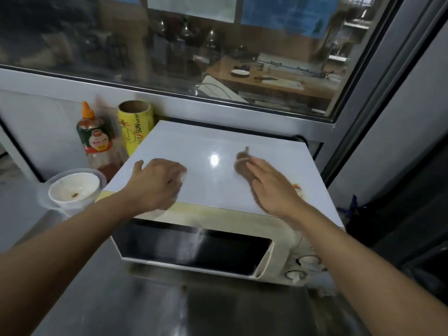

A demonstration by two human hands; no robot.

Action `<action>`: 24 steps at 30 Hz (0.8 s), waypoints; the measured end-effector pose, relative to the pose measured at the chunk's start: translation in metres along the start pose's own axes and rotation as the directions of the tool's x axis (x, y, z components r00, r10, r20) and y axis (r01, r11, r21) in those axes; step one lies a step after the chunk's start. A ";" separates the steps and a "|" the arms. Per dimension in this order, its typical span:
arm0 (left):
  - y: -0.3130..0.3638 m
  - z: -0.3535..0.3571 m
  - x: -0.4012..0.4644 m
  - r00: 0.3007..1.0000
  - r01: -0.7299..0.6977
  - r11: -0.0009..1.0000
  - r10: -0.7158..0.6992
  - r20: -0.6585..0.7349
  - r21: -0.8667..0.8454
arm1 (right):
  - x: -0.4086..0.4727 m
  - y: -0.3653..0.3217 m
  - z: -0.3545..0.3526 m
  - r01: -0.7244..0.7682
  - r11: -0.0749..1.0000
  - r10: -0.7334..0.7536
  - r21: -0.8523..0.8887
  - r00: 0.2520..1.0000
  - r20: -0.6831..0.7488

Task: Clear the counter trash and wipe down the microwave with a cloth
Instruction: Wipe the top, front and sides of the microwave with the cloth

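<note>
- Steel counter (150,309) runs under both forearms and carries the microwave (218,241), which sits against the wall below the window (218,44)
- Left hand (155,183) lies palm down on the microwave's white top panel (213,141), near its front left corner; the fingers are curled under, and something pale shows at the knuckles, too blurred to say whether it is a cloth
- Right hand (269,187) is over the right half of the same panel, fingers straight and together, motion-blurred, holding nothing that can be seen
- Clear plastic cup (72,187) with a white, brown-smeared inside stands on the counter just left of the microwave
- Sauce bottle (97,139) with an orange tip and a yellow roll (135,127) stand behind the cup, beside the microwave's left rear
</note>
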State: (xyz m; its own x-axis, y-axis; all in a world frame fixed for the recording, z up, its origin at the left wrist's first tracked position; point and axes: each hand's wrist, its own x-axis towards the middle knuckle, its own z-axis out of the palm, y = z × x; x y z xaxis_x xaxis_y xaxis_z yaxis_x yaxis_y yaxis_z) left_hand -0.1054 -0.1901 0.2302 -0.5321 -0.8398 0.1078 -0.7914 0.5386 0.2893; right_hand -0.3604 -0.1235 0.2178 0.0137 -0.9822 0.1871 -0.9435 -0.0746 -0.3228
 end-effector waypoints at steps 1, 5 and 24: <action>-0.008 -0.002 -0.003 1.000 0.011 1.000 -0.012 -0.010 -0.028 | 0.011 0.002 0.002 -0.059 0.997 0.058 -0.044 0.998 -0.023; -0.048 -0.014 -0.023 0.986 0.089 0.987 -0.107 -0.131 -0.133 | 0.018 -0.034 0.020 -0.064 0.992 0.058 -0.110 0.997 -0.055; -0.087 -0.017 -0.035 0.988 0.064 0.975 -0.092 -0.121 -0.215 | 0.042 -0.131 0.066 0.272 0.962 -0.271 0.023 0.962 -0.018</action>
State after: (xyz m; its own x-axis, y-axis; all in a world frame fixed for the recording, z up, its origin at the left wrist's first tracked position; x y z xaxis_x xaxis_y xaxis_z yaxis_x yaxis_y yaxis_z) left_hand -0.0129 -0.2088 0.2176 -0.4173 -0.8877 0.1947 -0.7405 0.4563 0.4934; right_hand -0.2143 -0.1665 0.2068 0.2632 -0.9219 0.2842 -0.8965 -0.3426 -0.2810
